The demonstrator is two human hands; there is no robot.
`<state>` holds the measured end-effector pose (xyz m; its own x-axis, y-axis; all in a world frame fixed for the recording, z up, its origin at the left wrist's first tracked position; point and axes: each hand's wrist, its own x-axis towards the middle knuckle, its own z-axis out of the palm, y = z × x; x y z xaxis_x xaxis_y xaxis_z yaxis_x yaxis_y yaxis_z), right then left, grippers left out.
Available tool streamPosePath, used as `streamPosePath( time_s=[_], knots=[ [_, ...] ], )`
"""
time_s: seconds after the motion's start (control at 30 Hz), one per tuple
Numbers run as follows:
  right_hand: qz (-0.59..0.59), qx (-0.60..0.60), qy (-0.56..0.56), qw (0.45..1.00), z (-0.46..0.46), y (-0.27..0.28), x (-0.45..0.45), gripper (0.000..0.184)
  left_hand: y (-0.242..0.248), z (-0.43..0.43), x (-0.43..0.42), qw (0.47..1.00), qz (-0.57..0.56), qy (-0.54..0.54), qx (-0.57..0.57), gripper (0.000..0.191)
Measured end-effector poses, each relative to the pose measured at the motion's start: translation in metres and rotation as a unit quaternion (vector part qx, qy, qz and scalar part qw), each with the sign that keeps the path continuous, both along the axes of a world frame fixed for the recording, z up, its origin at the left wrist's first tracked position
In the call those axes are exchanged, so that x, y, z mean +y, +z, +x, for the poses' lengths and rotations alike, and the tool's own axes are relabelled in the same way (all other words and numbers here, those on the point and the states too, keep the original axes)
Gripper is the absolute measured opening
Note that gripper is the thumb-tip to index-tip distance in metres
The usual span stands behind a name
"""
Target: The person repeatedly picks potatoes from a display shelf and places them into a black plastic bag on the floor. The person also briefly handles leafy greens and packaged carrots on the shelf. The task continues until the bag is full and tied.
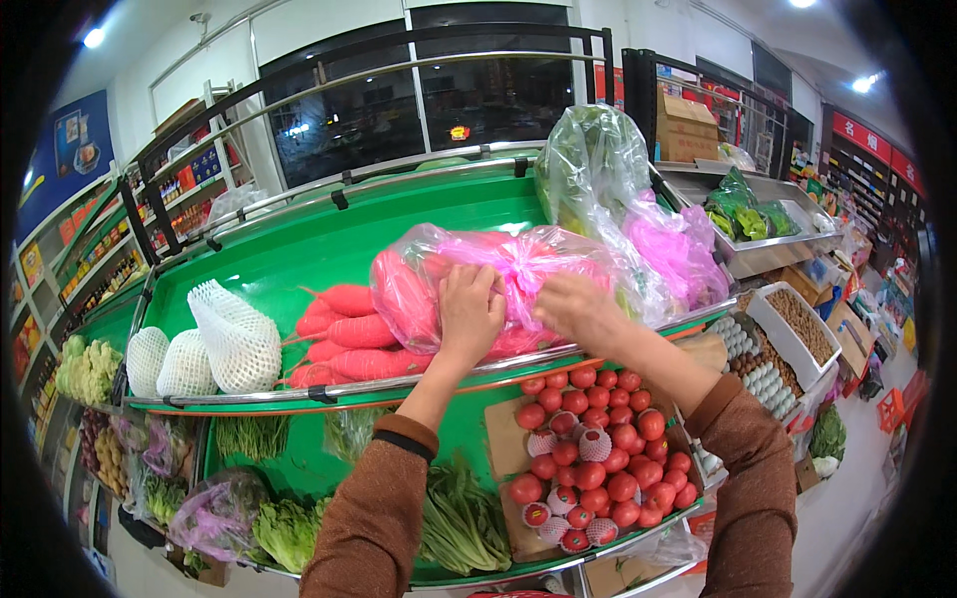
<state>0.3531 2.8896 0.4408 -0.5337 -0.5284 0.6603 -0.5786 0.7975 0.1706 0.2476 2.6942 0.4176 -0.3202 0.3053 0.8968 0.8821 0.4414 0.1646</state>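
A thin pinkish plastic bag (407, 291) of red radishes lies on the green upper shelf, its neck gathered in a pink bunch or knot. My left hand (471, 306) rests on the bag just left of the knot, fingers curled on the plastic. Right of the knot is my right hand (579, 310), slightly blurred, its fingers bent at the pink plastic; whether it pinches the plastic is not clear. Loose red radishes (359, 333) lie to the left of the bag, partly under it. Clear and pink bags of greens (594, 149) stand to the right.
Three foam-netted items (235, 340) sit at the shelf's left end. A metal rail (277, 389) runs along its front edge. Below are a box of tomatoes (620, 486), leafy greens (463, 516) and lettuce (288, 531). Egg trays (762, 385) stand at right.
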Motion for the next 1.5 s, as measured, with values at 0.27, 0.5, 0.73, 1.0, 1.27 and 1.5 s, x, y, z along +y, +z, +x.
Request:
streamPosePath(
  time_s=[0.27, 0.5, 0.73, 1.0, 1.27, 1.5],
  knots=[
    [-0.109, -0.063, -0.176, 0.976, -0.026, 0.01, -0.014, 0.028, -0.006, -0.003, 0.0, 0.999, 0.044, -0.008, 0.027, 0.01],
    [-0.324, -0.077, -0.097, 0.938, -0.058, 0.011, 0.002, 0.017, -0.006, -0.003, -0.002, 0.997, 0.06, -0.046, 0.012, 0.009],
    [-0.363, -0.043, -0.085, 0.927, -0.021, -0.015, -0.011, 0.011, -0.008, -0.004, -0.006, 0.993, 0.092, -0.056, -0.044, 0.014],
    [-0.072, 0.158, -0.105, 0.979, -0.021, 0.014, -0.028, 0.018, -0.012, -0.01, -0.006, 1.0, 0.008, -0.014, -0.023, 0.022],
    [0.041, 0.055, -0.191, 0.979, -0.061, 0.032, -0.03, 0.009, 0.0, 0.006, -0.003, 0.998, 0.042, -0.04, -0.004, 0.015],
    [-0.364, 0.024, -0.009, 0.931, -0.062, 0.062, -0.019, 0.021, -0.002, 0.001, -0.004, 0.997, 0.05, -0.041, -0.04, 0.013]
  ],
)
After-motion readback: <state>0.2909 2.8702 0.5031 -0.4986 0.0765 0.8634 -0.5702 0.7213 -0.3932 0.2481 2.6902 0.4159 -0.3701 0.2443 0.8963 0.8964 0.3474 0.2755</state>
